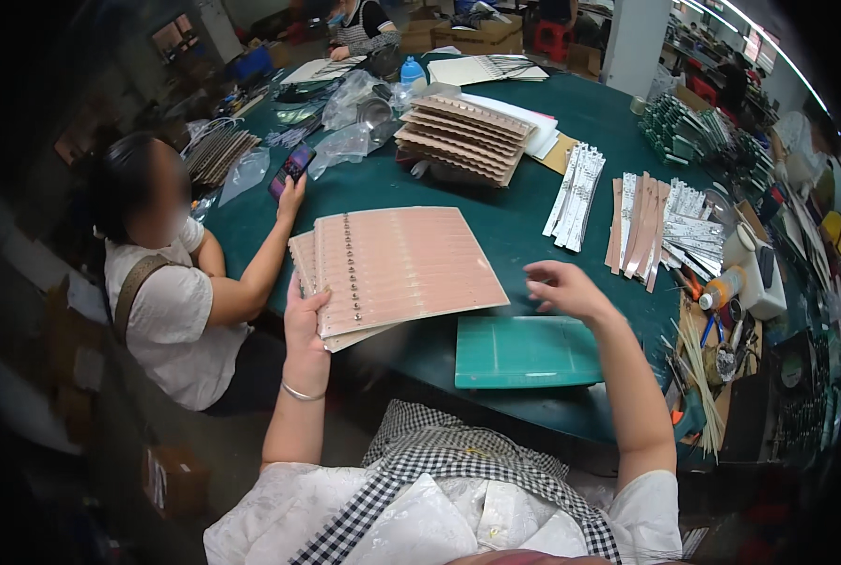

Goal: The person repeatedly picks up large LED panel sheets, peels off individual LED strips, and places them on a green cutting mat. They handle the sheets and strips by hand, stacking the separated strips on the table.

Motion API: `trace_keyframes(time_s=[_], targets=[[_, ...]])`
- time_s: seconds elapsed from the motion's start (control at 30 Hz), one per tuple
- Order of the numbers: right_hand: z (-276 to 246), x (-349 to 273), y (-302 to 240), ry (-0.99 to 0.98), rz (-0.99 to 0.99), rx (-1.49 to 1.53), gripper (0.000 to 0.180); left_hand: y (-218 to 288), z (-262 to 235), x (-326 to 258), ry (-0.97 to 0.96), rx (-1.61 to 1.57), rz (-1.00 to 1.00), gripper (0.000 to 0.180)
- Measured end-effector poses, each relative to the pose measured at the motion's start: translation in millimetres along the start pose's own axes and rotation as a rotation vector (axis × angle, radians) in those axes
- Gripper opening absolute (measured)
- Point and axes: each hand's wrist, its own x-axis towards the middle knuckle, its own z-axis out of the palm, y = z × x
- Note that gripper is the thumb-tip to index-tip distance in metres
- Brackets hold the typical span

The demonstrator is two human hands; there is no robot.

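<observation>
Panels [425, 259], probably stiff but light, are clamped in the left hand [304, 318]; the right hand [569, 290], fingers apart, should support the edge opposite that grip.

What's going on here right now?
The person's left hand grips a small stack of pinkish panels by its left edge. The right hand is empty, near a green board at the table's near edge. To the left, a seated co-worker holds a phone.
</observation>
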Motion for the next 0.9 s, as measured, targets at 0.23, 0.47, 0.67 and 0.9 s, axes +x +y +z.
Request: trace_keyframes(time_s=[0.23, 0.47, 0.67, 0.9], targets=[[44.8, 58.6, 3.0, -0.013, 0.127, 0.109, 0.049, -33.1, -34.5, 21.0, 0.084, 0.003, 0.072, 0.078], [72.0, 95.3, 11.6, 0.085, 0.192, -0.106, 0.05, -37.1, -41.6, 16.3, 0.139, 0.422, 0.155, 0.068], [85.8, 97.8, -6.1, 0.045, 0.3, -0.058, 0.021, -36.0, -64.1, 21.1, 0.075, 0.86, 0.197, 0.063], [95.7, 94.4, -18.6, -0.071, 0.21, 0.469, 0.007, -17.6, -61.0, 26.0, 0.007, 0.708, 0.028, 0.07]])
